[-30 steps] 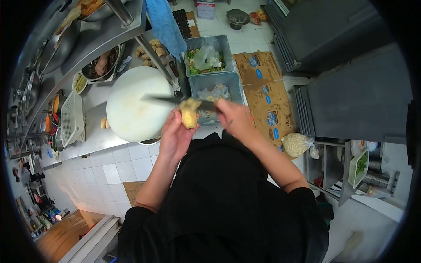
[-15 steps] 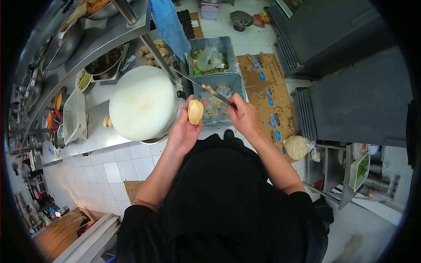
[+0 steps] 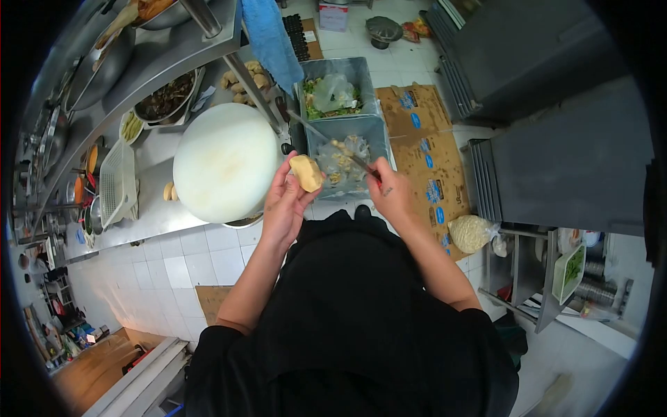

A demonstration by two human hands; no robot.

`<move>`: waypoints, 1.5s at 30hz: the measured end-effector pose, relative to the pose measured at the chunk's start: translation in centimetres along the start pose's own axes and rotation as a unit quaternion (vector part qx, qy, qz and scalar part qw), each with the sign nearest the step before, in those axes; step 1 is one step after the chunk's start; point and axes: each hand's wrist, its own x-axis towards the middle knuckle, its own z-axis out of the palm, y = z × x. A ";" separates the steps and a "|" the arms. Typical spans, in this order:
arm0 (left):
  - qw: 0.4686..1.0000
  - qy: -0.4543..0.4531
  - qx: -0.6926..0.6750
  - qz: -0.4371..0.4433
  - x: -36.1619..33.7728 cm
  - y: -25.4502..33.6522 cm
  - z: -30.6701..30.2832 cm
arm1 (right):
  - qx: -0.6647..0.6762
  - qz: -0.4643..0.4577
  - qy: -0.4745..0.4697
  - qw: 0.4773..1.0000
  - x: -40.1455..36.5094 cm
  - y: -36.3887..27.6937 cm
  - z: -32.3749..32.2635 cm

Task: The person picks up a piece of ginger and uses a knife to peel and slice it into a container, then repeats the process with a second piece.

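A pale yellow peeled tuber (image 3: 306,173) rests in the fingers of my left hand (image 3: 282,205), its cut faces turned upward. My right hand (image 3: 390,193) is wrapped round the handle of a long knife (image 3: 321,135). The blade points up and left, apart from the tuber, over a lined bin (image 3: 382,136) that has peelings and a clear plastic bag in it. Left of my left hand lies a round white cutting board (image 3: 226,163) on the steel counter.
Unpeeled tubers (image 3: 253,80) lie behind the board. A second bin (image 3: 362,69) holds green scraps. A white basket (image 3: 118,182) stands at the left. Flattened cardboard (image 3: 429,163) covers floor at the right, with a filled bag (image 3: 472,233) beside it. A metal post (image 3: 251,90) rises near the board.
My left hand has moved slightly left and up, and the tuber is now tilted differently. My right hand and the knife have shifted a little to the right and down.
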 end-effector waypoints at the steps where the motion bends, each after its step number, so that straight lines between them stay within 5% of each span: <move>1: 0.999 0.016 -0.036 -0.004 0.1 0.1 0.1 | 0.000 -0.027 0.001 1.000 0.2 -1.0 0.1; 6: 0.981 0.058 -0.177 -0.053 1.8 -1.0 -1.1 | -0.001 -0.191 0.027 0.981 0.8 -5.9 0.2; 13: 0.954 0.109 -0.267 -0.079 0.7 -0.1 0.7 | -0.012 -0.241 0.027 0.970 1.1 -7.5 0.7; 23: 0.957 0.113 -0.258 -0.065 0.2 -0.7 -0.7 | -0.021 -0.232 -0.001 0.972 1.9 -3.5 1.8; 26: 0.959 0.086 -0.264 -0.064 0.5 0.0 -0.2 | -0.045 -0.122 -0.019 0.991 2.3 -0.8 1.8; 34: 0.958 0.089 -0.265 -0.068 1.0 0.0 -0.5 | -0.016 -0.235 -0.026 0.971 2.7 -8.1 -0.2; 42: 0.953 0.071 -0.289 -0.056 0.2 0.9 -0.1 | 0.004 -0.250 -0.018 0.968 3.1 -5.7 0.5; 45: 0.961 0.057 -0.266 -0.053 0.3 1.9 0.6 | -0.062 -0.139 -0.063 0.986 3.8 -3.4 0.9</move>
